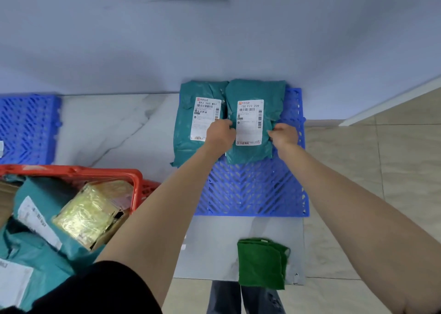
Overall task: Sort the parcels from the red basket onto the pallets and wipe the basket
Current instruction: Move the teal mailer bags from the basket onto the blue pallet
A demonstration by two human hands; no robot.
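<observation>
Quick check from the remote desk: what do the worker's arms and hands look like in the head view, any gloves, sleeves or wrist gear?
Both hands are bare: no gloves on the left hand or the right hand, and no rings, watch or wristband visible. The forearms are uncovered up to the frame's edge. A black sleeve shows at the left upper arm; none is in view on the right arm.
</observation>
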